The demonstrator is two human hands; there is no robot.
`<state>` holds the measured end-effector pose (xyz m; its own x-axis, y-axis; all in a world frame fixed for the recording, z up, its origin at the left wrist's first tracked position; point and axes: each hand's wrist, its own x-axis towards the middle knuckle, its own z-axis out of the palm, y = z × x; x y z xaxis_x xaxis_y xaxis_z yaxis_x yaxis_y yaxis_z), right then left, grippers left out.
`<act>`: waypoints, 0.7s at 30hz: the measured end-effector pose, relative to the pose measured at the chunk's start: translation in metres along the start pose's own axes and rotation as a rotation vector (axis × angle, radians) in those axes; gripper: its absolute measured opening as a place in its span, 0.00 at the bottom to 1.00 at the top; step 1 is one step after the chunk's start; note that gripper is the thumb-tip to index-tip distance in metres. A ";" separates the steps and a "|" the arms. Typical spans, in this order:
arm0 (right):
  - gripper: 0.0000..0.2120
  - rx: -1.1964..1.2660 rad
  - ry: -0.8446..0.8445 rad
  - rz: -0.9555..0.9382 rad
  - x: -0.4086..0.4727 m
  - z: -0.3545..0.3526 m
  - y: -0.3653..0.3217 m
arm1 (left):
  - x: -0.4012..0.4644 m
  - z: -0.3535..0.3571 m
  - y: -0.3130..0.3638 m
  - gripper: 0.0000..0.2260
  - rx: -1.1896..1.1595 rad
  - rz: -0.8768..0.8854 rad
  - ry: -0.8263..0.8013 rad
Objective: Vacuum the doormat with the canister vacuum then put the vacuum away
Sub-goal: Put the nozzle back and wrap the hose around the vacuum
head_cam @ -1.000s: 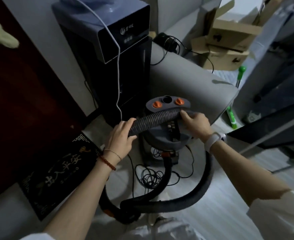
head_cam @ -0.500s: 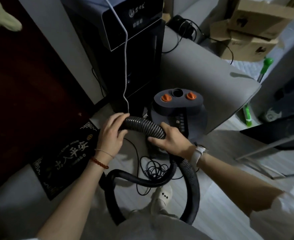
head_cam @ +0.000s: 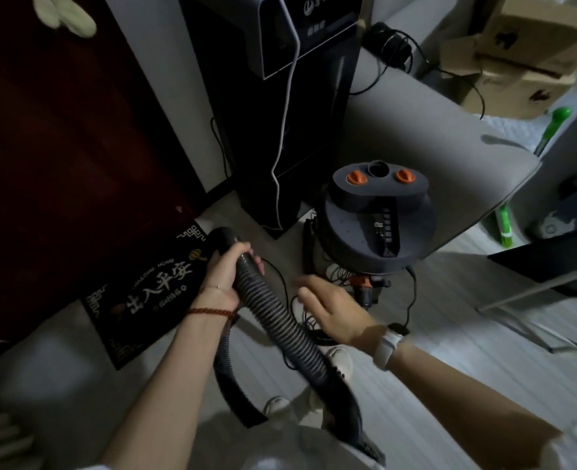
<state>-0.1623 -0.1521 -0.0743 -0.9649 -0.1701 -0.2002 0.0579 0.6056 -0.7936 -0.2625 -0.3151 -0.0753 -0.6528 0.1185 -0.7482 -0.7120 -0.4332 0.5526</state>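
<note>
Hose [head_cam: 273,310] is gripped near its open end by left hand [head_cam: 224,278]; right hand [head_cam: 336,312] is relaxed, empty. Doormat [head_cam: 144,286] lies by door, canister vacuum [head_cam: 378,222] beside. Nozzle should be kept flat, passes overlapped.

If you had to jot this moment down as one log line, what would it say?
left hand: grips hose near nozzle | right hand: open, off hose | nozzle end: above doormat | vacuum: on floor
</note>
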 end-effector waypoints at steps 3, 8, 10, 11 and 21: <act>0.24 -0.132 0.002 0.017 0.017 0.004 0.014 | -0.022 -0.043 -0.005 0.07 0.242 0.077 -0.071; 0.42 -0.456 -0.236 -0.140 0.080 0.045 -0.004 | -0.050 -0.108 -0.006 0.30 0.486 0.082 -0.247; 0.43 -0.589 -0.276 -0.287 0.109 0.067 -0.015 | -0.066 -0.137 -0.002 0.31 0.571 0.104 -0.307; 0.42 -0.656 -0.314 -0.371 0.121 0.079 -0.020 | -0.076 -0.153 -0.001 0.32 0.606 0.107 -0.344; 0.31 -0.920 -0.358 -0.813 0.124 0.185 -0.045 | -0.118 -0.259 -0.029 0.32 0.941 0.352 -0.148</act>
<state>-0.2366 -0.3445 -0.1698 -0.5085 -0.8548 -0.1031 -0.8497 0.5176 -0.1004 -0.0977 -0.5480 -0.0981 -0.8448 0.2567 -0.4695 -0.3459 0.4074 0.8452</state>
